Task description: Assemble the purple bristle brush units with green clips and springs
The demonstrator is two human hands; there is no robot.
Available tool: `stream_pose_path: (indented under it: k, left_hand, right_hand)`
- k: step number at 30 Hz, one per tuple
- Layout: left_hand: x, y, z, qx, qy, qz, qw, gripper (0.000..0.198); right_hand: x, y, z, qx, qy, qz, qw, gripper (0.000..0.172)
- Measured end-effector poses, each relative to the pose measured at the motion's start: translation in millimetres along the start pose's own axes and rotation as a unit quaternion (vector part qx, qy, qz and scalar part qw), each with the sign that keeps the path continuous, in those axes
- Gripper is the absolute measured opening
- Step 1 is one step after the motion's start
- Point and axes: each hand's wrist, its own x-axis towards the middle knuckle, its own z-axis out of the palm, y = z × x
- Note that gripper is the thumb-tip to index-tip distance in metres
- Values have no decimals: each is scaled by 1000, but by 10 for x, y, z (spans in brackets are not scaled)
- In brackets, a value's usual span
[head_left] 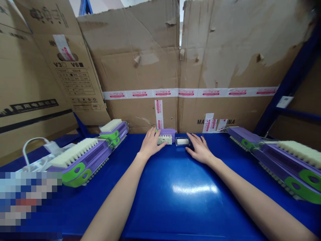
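Observation:
At the far side of the blue table, my left hand (150, 142) grips the end of a purple brush (170, 131) with white bristles, its fingers over the top and its thumb along the near side. Just right of that brush lies a clear plastic case (182, 142) with a pale strip inside. My right hand (200, 147) holds this case by its right end, fingers behind and thumb in front. Brush and case sit end to end, nearly touching; whether they are joined cannot be made out.
Stacked purple-and-green brushes stand on the left (86, 164) and more on the right (278, 160). A power strip (40, 164) with a white plug and cable is at the left. Cardboard sheets (140, 73) wall off the back of the blue table (160, 207). A blue post (283, 83) rises at right.

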Motion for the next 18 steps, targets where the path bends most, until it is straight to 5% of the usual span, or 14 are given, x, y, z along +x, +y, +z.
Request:
stream_pose_path:
  k: [11, 18]
  left_hand:
    - [1, -23, 8, -10, 4, 4, 1000, 65]
    - [14, 91, 13, 44, 21, -91, 995, 62]
  right_hand:
    - [6, -117, -77, -15, 34, -39, 999, 51]
    - [7, -106, -99, -78, 32, 64, 994, 56]
